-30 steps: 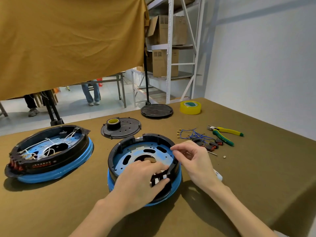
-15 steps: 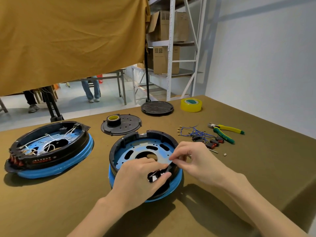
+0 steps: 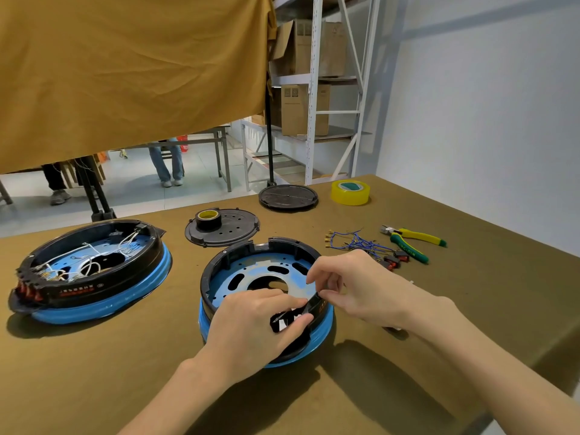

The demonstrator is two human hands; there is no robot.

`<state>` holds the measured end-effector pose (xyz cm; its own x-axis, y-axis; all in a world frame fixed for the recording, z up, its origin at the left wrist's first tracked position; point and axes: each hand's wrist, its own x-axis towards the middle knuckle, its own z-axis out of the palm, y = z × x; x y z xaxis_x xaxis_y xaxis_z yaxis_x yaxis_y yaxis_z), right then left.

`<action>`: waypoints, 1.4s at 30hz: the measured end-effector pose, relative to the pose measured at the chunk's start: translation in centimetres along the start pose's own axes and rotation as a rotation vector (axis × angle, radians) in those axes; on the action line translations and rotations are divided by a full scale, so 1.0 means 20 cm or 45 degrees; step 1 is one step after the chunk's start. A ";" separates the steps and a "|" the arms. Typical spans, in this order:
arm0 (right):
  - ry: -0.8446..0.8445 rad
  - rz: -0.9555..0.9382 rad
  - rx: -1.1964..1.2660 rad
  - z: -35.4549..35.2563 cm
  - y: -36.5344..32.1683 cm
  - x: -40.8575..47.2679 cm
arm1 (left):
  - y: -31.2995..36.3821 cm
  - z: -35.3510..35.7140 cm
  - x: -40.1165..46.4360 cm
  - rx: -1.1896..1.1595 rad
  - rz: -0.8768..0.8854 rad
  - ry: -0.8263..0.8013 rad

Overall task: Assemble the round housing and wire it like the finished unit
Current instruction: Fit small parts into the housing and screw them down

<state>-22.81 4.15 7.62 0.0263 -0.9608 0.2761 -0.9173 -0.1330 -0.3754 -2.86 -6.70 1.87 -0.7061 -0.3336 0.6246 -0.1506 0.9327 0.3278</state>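
A: Big brown table [image 3: 94, 372], and the housing [image 3: 266, 277] sits dead centre, black ring on a blue base.
B: Finished unit [image 3: 91, 271] at nine o'clock, white wires inside.
A: Left hand [image 3: 254, 328] curls over the ring's near rim at six o'clock, gripping it.
B: Right hand [image 3: 354, 284] at three o'clock pinches that rim between thumb and fingers.
A: Pliers [image 3: 411, 241] at two o'clock, blue wires [image 3: 354, 243] just beside, tape [image 3: 350, 192] at one.

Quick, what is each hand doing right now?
Left hand: fingers grip the black panel on the round housing.
Right hand: fingers pinch the same panel's upper end.
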 end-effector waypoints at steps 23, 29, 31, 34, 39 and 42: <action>0.472 0.290 0.318 0.15 0.14 -0.16 | 0.10 0.05 0.04 0.256 0.051 -0.119; 0.233 0.714 0.724 0.27 0.09 -0.09 | 0.07 0.04 0.02 0.144 -0.084 -0.154; 0.234 0.776 0.681 0.27 0.08 -0.05 | 0.06 0.02 0.01 0.067 -0.123 -0.178; 0.176 0.759 0.597 0.25 0.09 0.01 | 0.04 -0.02 0.03 -0.145 -0.237 -0.292; 0.027 0.652 0.595 0.21 0.11 0.08 | 0.03 -0.14 0.10 -0.382 -0.340 -0.625; -0.052 0.563 0.830 0.16 0.10 0.12 | -0.02 -0.19 0.12 -0.290 -0.342 -0.518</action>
<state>-23.26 0.73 4.80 -0.2605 -0.9643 -0.0474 -0.4284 0.1595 -0.8894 -1.74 -8.37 5.94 -0.8813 -0.4340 0.1870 -0.2411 0.7533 0.6119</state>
